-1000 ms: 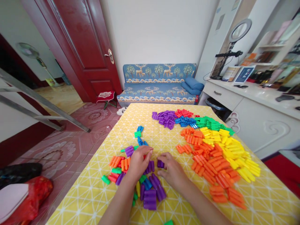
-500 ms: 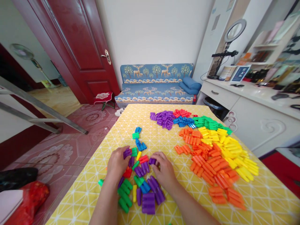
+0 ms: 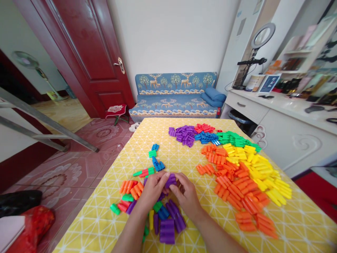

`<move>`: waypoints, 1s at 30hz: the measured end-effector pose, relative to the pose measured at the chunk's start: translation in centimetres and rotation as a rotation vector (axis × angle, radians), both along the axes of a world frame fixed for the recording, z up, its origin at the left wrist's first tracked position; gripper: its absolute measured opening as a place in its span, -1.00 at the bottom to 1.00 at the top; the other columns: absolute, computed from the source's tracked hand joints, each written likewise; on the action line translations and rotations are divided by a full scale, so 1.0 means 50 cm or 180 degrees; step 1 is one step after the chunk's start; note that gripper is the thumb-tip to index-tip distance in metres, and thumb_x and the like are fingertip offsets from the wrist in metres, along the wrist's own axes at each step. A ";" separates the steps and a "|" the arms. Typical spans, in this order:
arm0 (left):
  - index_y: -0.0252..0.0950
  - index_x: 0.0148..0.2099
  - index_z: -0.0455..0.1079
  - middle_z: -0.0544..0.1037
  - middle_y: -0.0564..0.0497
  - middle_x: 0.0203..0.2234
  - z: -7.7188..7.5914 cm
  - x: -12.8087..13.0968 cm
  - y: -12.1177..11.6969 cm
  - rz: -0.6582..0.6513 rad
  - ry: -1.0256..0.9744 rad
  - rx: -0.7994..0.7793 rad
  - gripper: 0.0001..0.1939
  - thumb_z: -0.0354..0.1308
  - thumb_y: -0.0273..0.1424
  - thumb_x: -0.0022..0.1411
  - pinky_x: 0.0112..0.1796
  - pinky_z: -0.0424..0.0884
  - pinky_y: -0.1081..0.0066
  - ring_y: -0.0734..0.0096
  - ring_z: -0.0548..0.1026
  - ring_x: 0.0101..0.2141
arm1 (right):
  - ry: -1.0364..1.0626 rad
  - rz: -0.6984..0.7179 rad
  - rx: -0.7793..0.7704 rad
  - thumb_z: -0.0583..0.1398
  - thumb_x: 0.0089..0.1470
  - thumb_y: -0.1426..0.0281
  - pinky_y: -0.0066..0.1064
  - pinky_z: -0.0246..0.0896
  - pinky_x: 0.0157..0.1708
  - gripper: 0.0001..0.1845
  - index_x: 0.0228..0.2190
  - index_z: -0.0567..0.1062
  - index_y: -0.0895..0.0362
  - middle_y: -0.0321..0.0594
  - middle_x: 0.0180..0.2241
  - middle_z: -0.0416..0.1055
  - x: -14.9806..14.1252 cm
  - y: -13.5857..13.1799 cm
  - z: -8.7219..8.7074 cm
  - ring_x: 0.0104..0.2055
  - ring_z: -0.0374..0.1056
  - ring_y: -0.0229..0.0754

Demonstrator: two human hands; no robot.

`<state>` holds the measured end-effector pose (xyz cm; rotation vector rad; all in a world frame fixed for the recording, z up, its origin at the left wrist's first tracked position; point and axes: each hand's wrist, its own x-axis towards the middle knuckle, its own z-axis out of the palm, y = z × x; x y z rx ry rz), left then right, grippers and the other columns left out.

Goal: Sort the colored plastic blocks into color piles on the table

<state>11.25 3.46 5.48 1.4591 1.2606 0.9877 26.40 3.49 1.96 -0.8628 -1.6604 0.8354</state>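
A purple block [image 3: 171, 180] is pinched between the left hand [image 3: 154, 187] and right hand [image 3: 185, 194], over loose blocks [image 3: 167, 231] on the tabletop [image 3: 183, 160]. If pressed unevenly, it could be slipped and lost among them.

Home room: patterned sofa [image 3: 173, 100], vanity [image 3: 263, 109], stool [image 3: 116, 110].

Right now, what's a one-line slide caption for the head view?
Purple piece held between left hand and right hand above the yellow tablecloth.
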 end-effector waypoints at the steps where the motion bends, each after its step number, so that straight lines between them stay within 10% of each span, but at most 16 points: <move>1: -0.34 -0.27 0.45 0.44 0.08 -0.61 -0.002 0.005 -0.001 -0.0066 0.0001 -0.0022 -0.55 -0.01 -0.05 0.28 -0.53 0.38 0.47 0.43 0.44 -0.59 | 0.0069 -0.0051 -0.0038 0.17 0.14 0.36 -0.32 0.30 -0.09 -0.70 -0.05 0.45 0.00 -0.21 -0.13 0.44 0.001 0.002 -0.001 -0.08 0.37 -0.15; 13: -0.27 -0.27 0.51 0.57 -0.02 -0.35 -0.011 -0.023 0.013 0.0843 0.1490 0.1026 -0.68 -0.02 -0.23 0.32 -0.25 0.33 0.39 0.31 0.50 -0.30 | 0.0522 -0.0645 -0.0673 0.24 0.06 0.29 -0.42 0.25 -0.40 -0.82 -0.30 0.53 0.12 -0.25 -0.39 0.44 0.008 0.023 -0.012 -0.40 0.33 -0.24; 21: -0.16 -0.09 0.49 0.53 0.03 -0.24 -0.018 -0.034 0.011 0.1193 0.2707 0.0570 -0.76 0.14 -0.32 0.19 -0.41 0.26 0.44 0.34 0.49 -0.32 | 0.0580 -0.1278 -0.0931 0.20 -0.09 0.26 -0.47 0.22 -0.63 -0.76 -0.37 0.42 0.16 -0.33 -0.57 0.40 0.019 0.242 -0.020 -0.60 0.32 -0.27; 30: -0.12 -0.12 0.50 0.52 0.05 -0.22 -0.017 -0.035 0.014 0.1156 0.2618 0.0363 -0.79 0.16 -0.30 0.19 -0.39 0.25 0.45 0.38 0.48 -0.30 | -0.0388 -0.1765 -0.0235 0.11 -0.02 0.38 -0.27 0.33 -0.26 -0.81 -0.36 0.47 0.17 -0.07 -0.28 0.41 0.016 0.305 -0.048 -0.29 0.37 -0.13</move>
